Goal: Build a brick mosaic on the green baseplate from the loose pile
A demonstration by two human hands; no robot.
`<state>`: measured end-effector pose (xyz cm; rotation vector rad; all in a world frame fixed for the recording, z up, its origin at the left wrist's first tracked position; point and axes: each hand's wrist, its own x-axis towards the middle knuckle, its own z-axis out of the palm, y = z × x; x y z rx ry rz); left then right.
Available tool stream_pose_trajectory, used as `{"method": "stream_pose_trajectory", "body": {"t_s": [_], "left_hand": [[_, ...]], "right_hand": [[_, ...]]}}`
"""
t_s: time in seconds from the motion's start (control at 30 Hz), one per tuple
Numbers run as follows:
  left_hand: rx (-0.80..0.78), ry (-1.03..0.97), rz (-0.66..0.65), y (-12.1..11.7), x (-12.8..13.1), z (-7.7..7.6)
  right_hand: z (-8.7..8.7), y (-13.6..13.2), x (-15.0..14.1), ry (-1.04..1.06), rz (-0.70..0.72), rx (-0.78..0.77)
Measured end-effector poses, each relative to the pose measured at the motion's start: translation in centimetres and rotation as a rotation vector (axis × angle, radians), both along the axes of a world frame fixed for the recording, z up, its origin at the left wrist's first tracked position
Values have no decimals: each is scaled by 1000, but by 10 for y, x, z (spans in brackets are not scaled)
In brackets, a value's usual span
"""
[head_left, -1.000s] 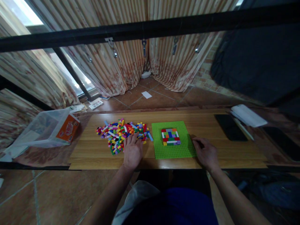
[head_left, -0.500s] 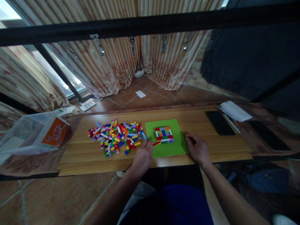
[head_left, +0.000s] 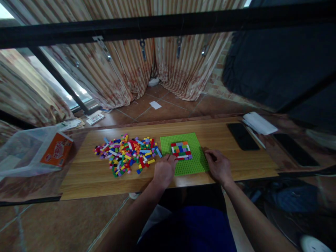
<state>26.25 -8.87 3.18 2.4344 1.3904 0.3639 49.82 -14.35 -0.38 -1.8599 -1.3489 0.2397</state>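
Note:
A green studded baseplate lies on the wooden board, bearing a low block of multicoloured toy bricks. At the near-left corner of that block is my left hand, its fingers pinched together and pointing down. The red brick in its pinch is mostly covered by the fingertips. On the plate's right edge rests my right hand, fingers curled, thumb and forefinger against the rim. To the left of the plate spreads a pile of loose toy bricks in many colours.
A clear plastic bin with an orange label stands at the far left. On the right are a black phone, a white object, a pen and another dark flat device. A black bar crosses beyond the table.
My left hand has brought the red brick rightward against the block's near-left corner, and the fingers now cover it. My right hand stays at the plate's edge. The whole view has shifted slightly.

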Motion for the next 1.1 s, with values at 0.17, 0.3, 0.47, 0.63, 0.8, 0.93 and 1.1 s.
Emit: {"method": "stream_pose_trajectory", "body": {"t_s": [0.17, 0.3, 0.47, 0.63, 0.8, 0.93, 1.1], "left_hand": [[52, -125, 40, -1, -1, -13], [70, -280, 19, -2, -3, -22], [76, -319, -1, -1, -3, -25], [89, -277, 35, -1, -1, -22], [68, -295, 57, -1, -1, -22], [14, -402, 69, -2, -4, -24], [-52, -544, 128, -3, -9, -24]], "right_hand": [[3, -2, 0, 6, 11, 5], [8, -5, -4, 14, 85, 68], [18, -1, -29, -1, 275, 126], [15, 12, -54, -49, 386, 141], [5, 19, -58, -72, 374, 153], [3, 19, -58, -51, 353, 160], [5, 19, -60, -3, 326, 177]]}}
